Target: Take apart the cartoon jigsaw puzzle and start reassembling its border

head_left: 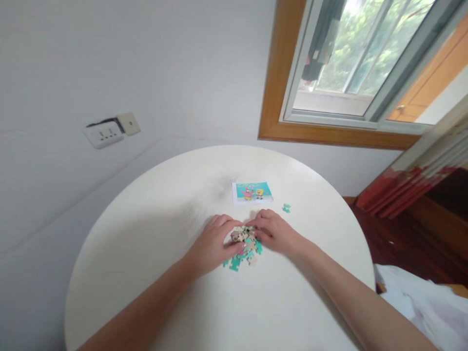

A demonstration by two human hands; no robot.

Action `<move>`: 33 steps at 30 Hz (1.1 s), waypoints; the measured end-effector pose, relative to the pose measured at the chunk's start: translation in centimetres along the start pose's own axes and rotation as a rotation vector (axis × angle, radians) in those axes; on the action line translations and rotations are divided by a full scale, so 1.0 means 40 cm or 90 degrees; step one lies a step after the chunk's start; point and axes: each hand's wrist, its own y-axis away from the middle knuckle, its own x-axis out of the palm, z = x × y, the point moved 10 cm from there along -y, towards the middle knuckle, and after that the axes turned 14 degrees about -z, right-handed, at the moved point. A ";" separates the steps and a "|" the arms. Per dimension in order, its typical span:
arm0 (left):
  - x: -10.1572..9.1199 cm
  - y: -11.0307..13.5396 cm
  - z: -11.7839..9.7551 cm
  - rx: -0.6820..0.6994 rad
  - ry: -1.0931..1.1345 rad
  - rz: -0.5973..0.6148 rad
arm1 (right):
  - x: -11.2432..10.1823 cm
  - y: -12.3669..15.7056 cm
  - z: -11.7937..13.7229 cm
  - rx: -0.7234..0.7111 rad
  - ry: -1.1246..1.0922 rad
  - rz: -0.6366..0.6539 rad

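Note:
A small heap of jigsaw puzzle pieces [236, 263], some turquoise and some beige, lies on the white round table [234, 317]. My left hand [215, 243] curves around the heap's left side, thumb and fingers apart, with the thumb over the near pieces. From the right, my right hand [276, 231] reaches the heap; its fingers are bent and spread, touching pieces at the far right edge. The fingertips of both hands come close together behind the heap. Just beyond them lies a picture card [252, 193] with a pink and a yellow cartoon figure on turquoise.
A few turquoise pieces [286, 208] lie apart, right of the card. Behind the table is a white wall with a socket [104, 134] and a wood-framed window [270, 131]. White cloth or plastic [424, 302] sits beside the table at right, below a red-and-white curtain [395, 190].

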 end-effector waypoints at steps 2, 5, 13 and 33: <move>0.003 0.003 0.000 0.007 -0.003 0.004 | 0.014 0.002 0.003 -0.001 0.003 0.011; 0.007 0.005 0.000 0.012 -0.003 0.010 | 0.015 0.002 0.001 0.019 -0.013 0.005; 0.007 0.004 -0.004 0.009 0.002 0.016 | 0.009 -0.001 -0.032 0.143 -0.149 -0.048; 0.007 0.003 -0.008 0.010 -0.010 0.036 | -0.228 0.074 -0.339 0.470 0.005 -0.205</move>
